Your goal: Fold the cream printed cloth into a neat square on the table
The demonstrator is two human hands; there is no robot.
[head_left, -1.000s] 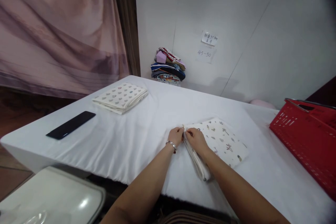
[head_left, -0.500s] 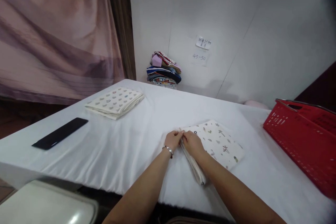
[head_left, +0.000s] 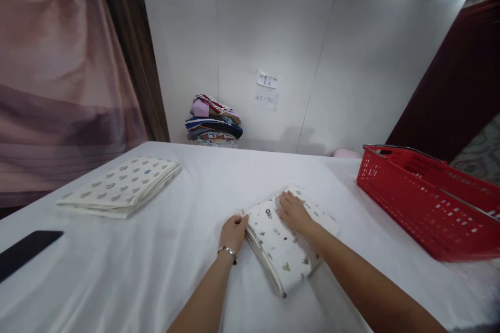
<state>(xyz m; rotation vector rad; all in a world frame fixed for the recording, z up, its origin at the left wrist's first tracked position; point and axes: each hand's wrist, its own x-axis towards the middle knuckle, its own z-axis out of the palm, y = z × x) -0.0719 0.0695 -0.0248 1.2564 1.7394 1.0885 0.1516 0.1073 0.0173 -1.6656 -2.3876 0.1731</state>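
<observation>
A folded white cloth with small printed figures [head_left: 283, 255] lies on the white-covered table [head_left: 164, 265] in front of me. My left hand [head_left: 233, 231], with a bracelet at the wrist, is closed on the cloth's left folded edge. My right hand [head_left: 294, 212] rests flat on top of the cloth near its far side, fingers stretched out.
A second folded patterned cloth [head_left: 119, 192] lies at the far left of the table. A black phone [head_left: 25, 252] sits at the left edge. A red plastic basket [head_left: 425, 203] stands on the right. A pile of coloured clothes [head_left: 213, 122] sits against the wall.
My right hand left the cloth's left edge and moved onto its top, lying flat. My left hand stayed at the edge. The camera view swung to the right and upward.
</observation>
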